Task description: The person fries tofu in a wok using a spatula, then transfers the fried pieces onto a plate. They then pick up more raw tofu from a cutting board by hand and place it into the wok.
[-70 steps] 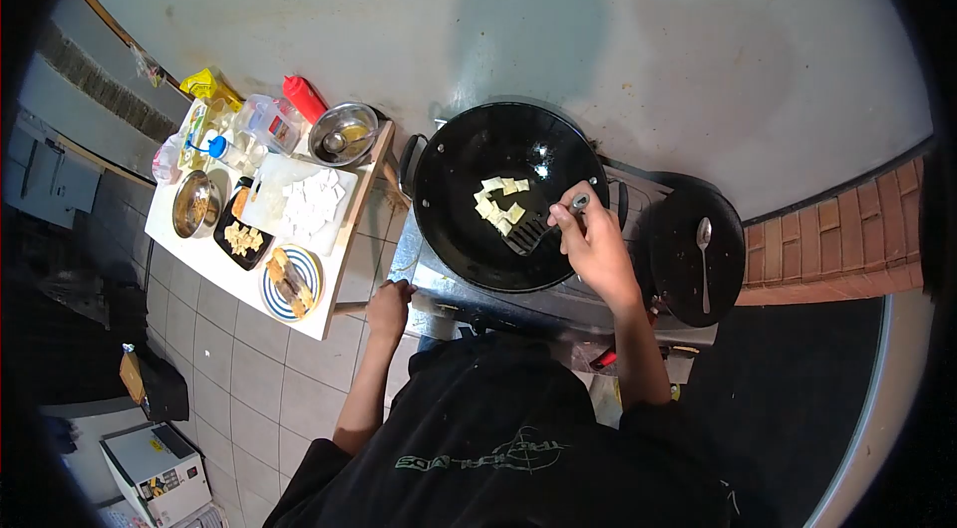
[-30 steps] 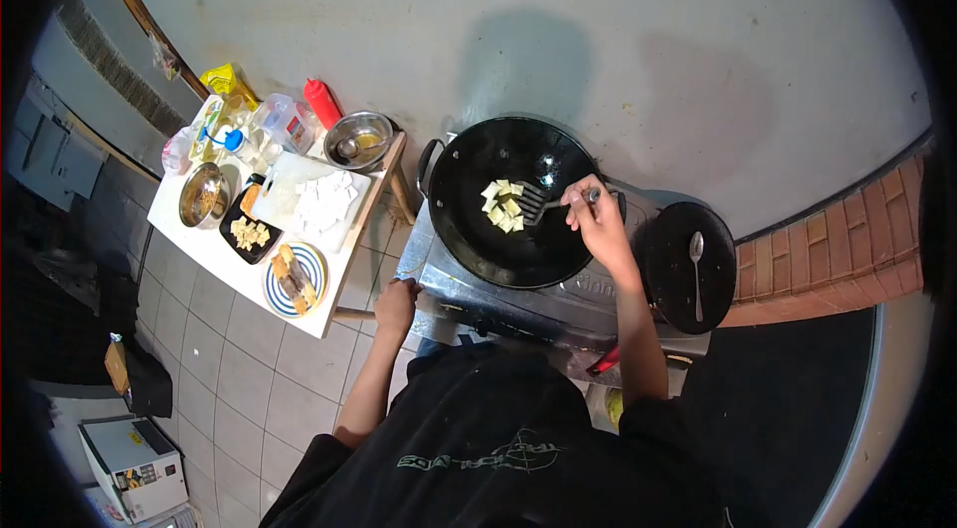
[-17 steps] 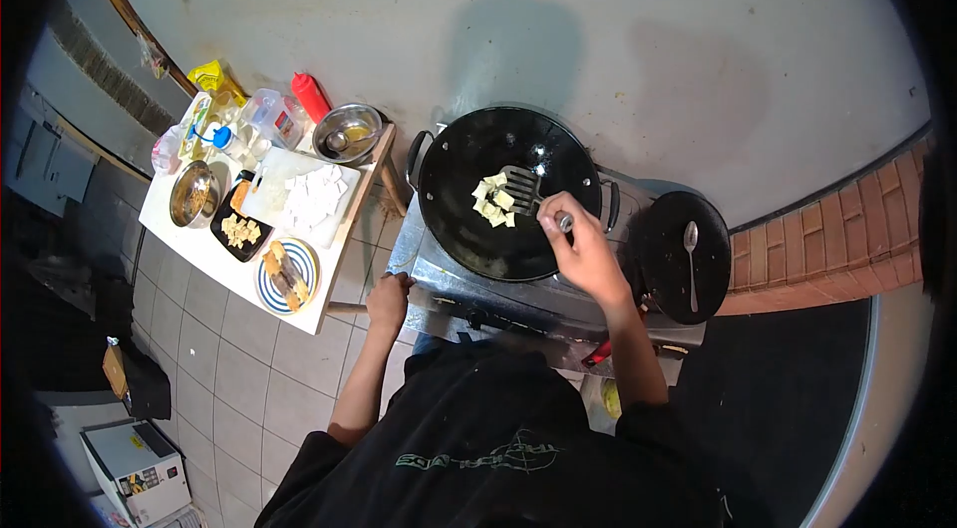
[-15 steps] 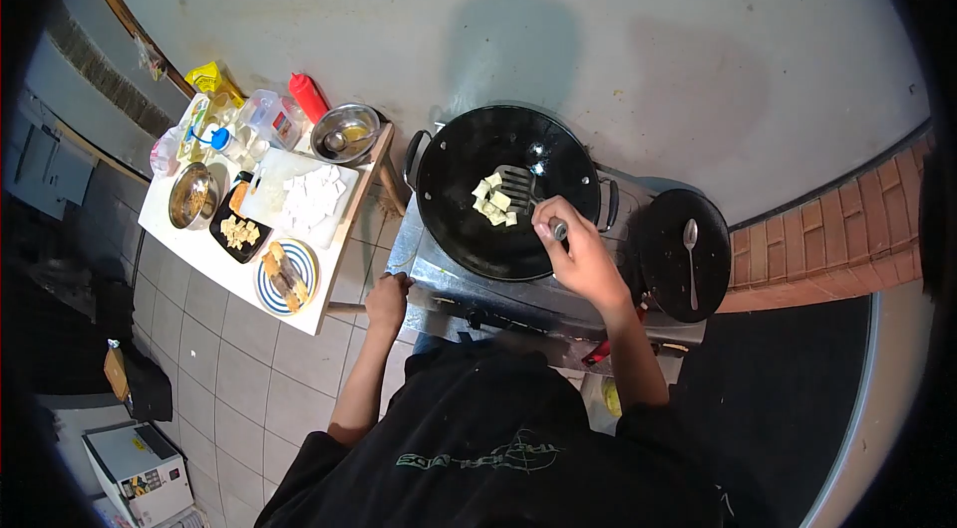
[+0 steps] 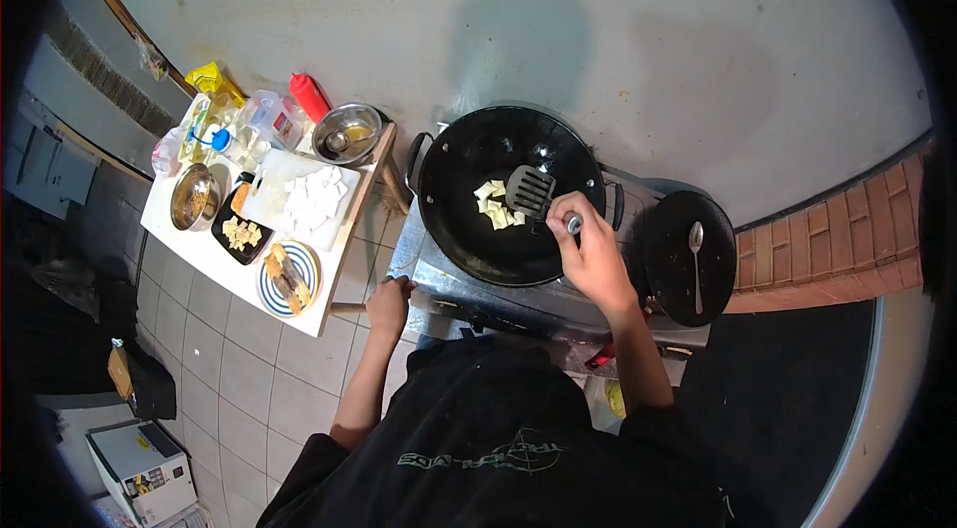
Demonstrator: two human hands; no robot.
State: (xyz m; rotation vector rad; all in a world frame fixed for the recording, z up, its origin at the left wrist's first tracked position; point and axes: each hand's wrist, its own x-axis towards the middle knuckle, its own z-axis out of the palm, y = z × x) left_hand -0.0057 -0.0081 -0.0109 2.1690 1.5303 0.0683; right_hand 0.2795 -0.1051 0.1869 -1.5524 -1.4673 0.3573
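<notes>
A black wok (image 5: pixel 459 244) with two side handles stands on the metal stove. Several pale cubes (image 5: pixel 495 206) lie together near its middle. My right hand (image 5: pixel 590 244) is closed round the handle of a slotted spatula (image 5: pixel 530 191), whose head is inside the wok just right of the cubes. At the stove's front left corner, my left hand (image 5: pixel 389 307) is closed at the edge; what its fingers hold, if anything, is hidden.
Left, a white table (image 5: pixel 209 264) bears a cutting board (image 5: pixel 267 191) with white pieces, metal bowls, a black tray of cubes, a striped plate (image 5: pixel 312 272) and a red bottle (image 5: pixel 309 97). Right of the wok, a spoon (image 5: pixel 697 264) lies on a black round pan (image 5: pixel 663 249).
The spatula head has moved slightly right and turned, away from the cubes. My right hand has shifted a little right with it. The cubes lie in a slightly different arrangement.
</notes>
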